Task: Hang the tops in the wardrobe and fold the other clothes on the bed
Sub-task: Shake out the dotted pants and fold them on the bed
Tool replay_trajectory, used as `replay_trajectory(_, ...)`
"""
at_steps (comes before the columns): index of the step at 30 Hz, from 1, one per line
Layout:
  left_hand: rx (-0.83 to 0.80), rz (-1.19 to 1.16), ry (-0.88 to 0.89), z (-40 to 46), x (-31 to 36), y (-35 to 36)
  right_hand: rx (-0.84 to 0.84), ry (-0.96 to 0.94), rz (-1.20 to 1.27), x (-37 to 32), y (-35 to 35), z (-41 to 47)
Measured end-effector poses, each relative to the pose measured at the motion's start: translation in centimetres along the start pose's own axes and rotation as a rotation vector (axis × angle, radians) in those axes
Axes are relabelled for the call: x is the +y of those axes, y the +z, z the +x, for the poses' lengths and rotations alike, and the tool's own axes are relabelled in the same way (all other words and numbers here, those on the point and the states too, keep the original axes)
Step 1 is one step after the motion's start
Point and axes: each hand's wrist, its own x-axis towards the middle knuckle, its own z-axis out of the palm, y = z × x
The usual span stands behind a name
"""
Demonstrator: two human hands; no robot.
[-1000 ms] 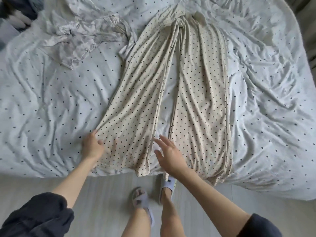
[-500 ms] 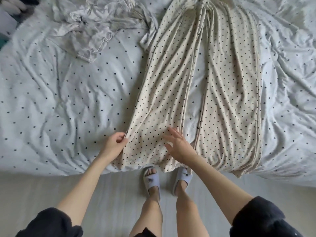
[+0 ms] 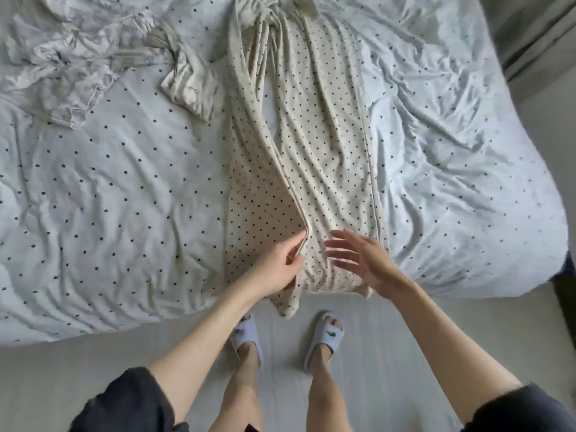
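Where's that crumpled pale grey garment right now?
In the head view, the crumpled pale grey garment lies at the far left of the dotted bedsheet, just left of the cream polka-dot trousers.

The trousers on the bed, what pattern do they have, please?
Cream trousers with small dark dots, head view.

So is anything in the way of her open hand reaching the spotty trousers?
Nothing visible is. The right hand hovers open just over the spotty trousers with nothing between them, and the left hand already pinches the edge of one trouser leg.
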Motion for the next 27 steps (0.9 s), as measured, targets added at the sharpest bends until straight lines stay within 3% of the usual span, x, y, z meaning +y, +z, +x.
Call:
replay_trajectory(7,0.031,0.159,0.05,6.3,4.5,12.1,0.032,-0.005,-0.13,0.0,-10.6,0.7)
replay_trajectory(13,0.078,0.266,0.033,10.1,4.2,17.7,0.036,-0.059,-0.395,-1.0,-13.8,4.0)
replay_trajectory(21,-0.002,0.286,-0.114,11.9,3.1,18.1,0.087,-0.287,-0.877,-2.6,-11.3,8.1)
replay_trajectory(27,0.303,0.18,-0.089,9.7,1.8,12.7,0.183,-0.294,-0.994,-2.3,-10.7,10.0)
